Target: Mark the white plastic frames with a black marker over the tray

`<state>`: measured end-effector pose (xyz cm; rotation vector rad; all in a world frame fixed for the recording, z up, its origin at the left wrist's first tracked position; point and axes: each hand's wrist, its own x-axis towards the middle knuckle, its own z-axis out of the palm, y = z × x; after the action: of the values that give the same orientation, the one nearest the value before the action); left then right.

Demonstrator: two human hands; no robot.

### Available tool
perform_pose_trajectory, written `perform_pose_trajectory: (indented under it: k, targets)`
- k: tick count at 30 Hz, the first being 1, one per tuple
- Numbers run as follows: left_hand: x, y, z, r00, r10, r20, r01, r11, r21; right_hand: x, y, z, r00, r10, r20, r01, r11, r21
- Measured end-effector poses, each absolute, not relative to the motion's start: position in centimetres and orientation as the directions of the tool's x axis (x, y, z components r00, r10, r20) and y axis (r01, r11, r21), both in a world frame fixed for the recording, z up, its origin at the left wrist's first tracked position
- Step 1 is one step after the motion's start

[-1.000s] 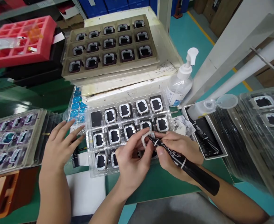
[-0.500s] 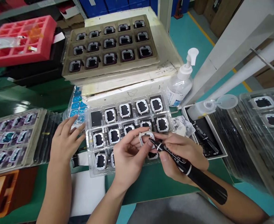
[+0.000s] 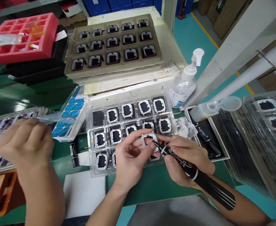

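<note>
My left hand (image 3: 130,161) pinches a small, rounded-square white frame (image 3: 144,142) between thumb and fingers. In my right hand (image 3: 187,152) is a black marker pen (image 3: 213,188), held like a pencil. Its dark tip meets or nearly meets the frame's lower edge; actual contact is unclear. Both hands are over the front right of a clear plastic tray (image 3: 93,172). Similar frames around dark centres fill most of its pockets, while the back-left pocket shows only a dark pad. My hands hide some front pockets.
A co-worker's closed hand (image 3: 26,142) grips clear film at the left, beside a sheet of blue stickers (image 3: 73,106). Behind stands a brown tray (image 3: 149,67) of parts. A pump bottle (image 3: 181,86), an open box (image 3: 225,157) and stacked trays (image 3: 236,147) lie rightward.
The co-worker's hand has moved left and closed, stretching clear film from the blue sticker sheet, which is now lifted and tilted. My hands keep nearly the same pose; the marker has shifted slightly.
</note>
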<state>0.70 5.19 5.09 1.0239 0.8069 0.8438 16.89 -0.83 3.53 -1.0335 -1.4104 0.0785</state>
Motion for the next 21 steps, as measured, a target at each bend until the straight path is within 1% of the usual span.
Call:
perform_pose_trajectory:
  k: [7, 9, 17, 21]
  targets:
    - [0.99, 4.51, 5.25, 0.366, 0.930, -0.015, -0.102, 0.057, 0.993, 16.97, -0.91, 4.21, 0.214, 0.642, 0.736, 0.515, 0.566, -0.644]
    - [0.96, 4.58, 5.08, 0.371, 0.929, 0.006, -0.102, 0.035, 0.994, 16.95, -0.92, 4.22, 0.220, 0.632, 0.743, 0.519, 0.569, -0.638]
    - [1.17, 5.47, 4.52, 0.459, 0.884, -0.084, -0.235, 0.212, 0.949, 16.85, -0.82, 4.20, 0.212, 0.542, 0.813, 0.513, 0.647, -0.565]
    - [1.10, 5.36, 4.49, 0.469, 0.878, -0.100, -0.247, 0.239, 0.939, 16.59, -0.85, 4.42, 0.230, 0.510, 0.829, 0.496, 0.671, -0.550]
